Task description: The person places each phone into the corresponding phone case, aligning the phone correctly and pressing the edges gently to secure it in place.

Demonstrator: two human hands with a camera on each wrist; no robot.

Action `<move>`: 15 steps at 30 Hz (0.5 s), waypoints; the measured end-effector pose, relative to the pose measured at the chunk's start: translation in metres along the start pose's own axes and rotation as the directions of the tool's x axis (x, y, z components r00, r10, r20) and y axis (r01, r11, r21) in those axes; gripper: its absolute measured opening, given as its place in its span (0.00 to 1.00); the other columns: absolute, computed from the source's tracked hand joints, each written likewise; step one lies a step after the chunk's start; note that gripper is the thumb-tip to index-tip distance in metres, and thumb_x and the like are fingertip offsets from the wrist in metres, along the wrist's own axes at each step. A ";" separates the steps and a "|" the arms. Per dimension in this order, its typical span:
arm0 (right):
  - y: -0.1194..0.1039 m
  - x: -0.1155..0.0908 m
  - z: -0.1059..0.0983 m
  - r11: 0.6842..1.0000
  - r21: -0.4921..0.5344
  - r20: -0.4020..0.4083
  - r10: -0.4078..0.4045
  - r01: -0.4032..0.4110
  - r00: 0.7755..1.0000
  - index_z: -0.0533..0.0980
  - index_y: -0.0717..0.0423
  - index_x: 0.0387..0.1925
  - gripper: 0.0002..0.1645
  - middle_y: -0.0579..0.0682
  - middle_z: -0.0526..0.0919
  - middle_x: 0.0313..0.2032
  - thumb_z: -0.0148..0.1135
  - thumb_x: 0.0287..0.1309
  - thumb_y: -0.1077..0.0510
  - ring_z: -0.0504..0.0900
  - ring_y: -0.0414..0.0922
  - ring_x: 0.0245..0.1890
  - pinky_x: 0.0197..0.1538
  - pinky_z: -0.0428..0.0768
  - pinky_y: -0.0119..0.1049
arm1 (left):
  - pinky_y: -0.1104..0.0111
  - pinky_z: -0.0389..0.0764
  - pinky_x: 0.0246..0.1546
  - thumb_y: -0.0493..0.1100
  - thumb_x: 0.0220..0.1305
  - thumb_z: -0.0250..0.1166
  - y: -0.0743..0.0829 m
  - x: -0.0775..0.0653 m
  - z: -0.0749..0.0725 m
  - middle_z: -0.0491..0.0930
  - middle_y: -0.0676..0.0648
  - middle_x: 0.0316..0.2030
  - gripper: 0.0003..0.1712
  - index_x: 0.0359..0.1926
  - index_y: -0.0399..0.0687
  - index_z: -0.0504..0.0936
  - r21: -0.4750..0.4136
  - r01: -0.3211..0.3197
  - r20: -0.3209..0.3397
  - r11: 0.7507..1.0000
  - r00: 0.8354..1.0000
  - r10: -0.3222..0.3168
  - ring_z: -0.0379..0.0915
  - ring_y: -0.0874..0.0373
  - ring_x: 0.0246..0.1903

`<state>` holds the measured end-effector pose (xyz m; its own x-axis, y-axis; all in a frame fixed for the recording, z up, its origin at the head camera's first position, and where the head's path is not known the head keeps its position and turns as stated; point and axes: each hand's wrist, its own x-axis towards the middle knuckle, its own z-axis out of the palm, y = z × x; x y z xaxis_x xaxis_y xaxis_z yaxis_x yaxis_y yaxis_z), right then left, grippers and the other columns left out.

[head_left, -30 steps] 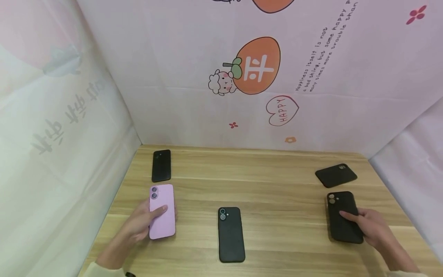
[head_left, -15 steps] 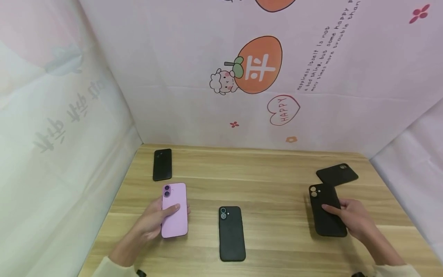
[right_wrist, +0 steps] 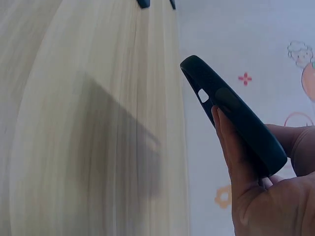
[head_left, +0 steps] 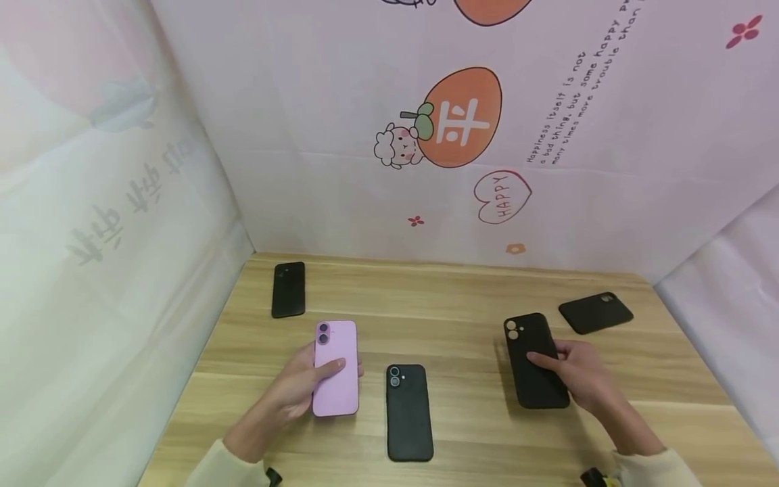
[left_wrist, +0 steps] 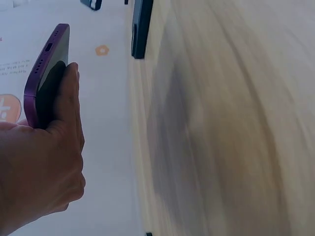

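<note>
The left grip [head_left: 301, 382] is closed round a pink phone [head_left: 336, 396], thumb across its back, holding it above the desk [head_left: 450, 304]. The right grip [head_left: 581, 370] is closed round a black case [head_left: 537, 385] likewise, also raised off the desk. Between the grips, nearer the left one, a black phone [head_left: 410, 423] lies back up. Beyond the left grip lies a dark slab [head_left: 289, 292]; beyond the right grip, a flat black cover [head_left: 595, 314].

Even light, soft shadows, wrist views hazy
</note>
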<state>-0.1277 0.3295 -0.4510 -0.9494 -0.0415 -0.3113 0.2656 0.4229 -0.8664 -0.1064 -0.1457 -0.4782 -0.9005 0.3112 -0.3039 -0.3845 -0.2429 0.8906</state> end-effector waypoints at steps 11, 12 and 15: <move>-0.014 0.009 0.043 0.992 0.125 0.094 -0.036 0.024 0.995 0.77 0.79 0.58 0.26 0.59 0.90 0.40 0.69 0.71 0.59 0.92 0.49 0.36 0.38 0.91 0.42 | 0.50 0.86 0.56 0.31 0.78 0.57 -0.008 0.015 0.025 0.79 0.25 0.60 0.34 0.78 0.31 0.55 0.013 -0.008 0.040 1.000 0.999 0.008 0.82 0.36 0.59; -0.016 0.010 0.047 0.991 0.131 0.099 -0.038 0.025 0.994 0.77 0.79 0.58 0.26 0.59 0.91 0.40 0.69 0.71 0.59 0.92 0.49 0.35 0.38 0.91 0.42 | 0.49 0.86 0.56 0.31 0.78 0.57 -0.009 0.016 0.027 0.79 0.25 0.61 0.34 0.78 0.32 0.55 0.013 -0.007 0.043 1.000 0.999 0.006 0.82 0.34 0.59; -0.021 0.010 0.057 0.988 0.154 0.111 -0.046 0.029 0.993 0.77 0.78 0.59 0.26 0.59 0.91 0.40 0.69 0.70 0.59 0.92 0.49 0.36 0.38 0.91 0.42 | 0.49 0.86 0.56 0.31 0.78 0.56 -0.010 0.021 0.034 0.78 0.23 0.61 0.32 0.77 0.32 0.56 0.028 -0.012 0.053 1.000 0.999 0.011 0.82 0.34 0.58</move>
<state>-0.1330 0.2680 -0.4579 -0.9362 -0.1612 -0.3123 0.2608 0.2771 -0.9248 -0.1142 -0.1061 -0.4821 -0.8925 0.3565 -0.2762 -0.3678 -0.2209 0.9033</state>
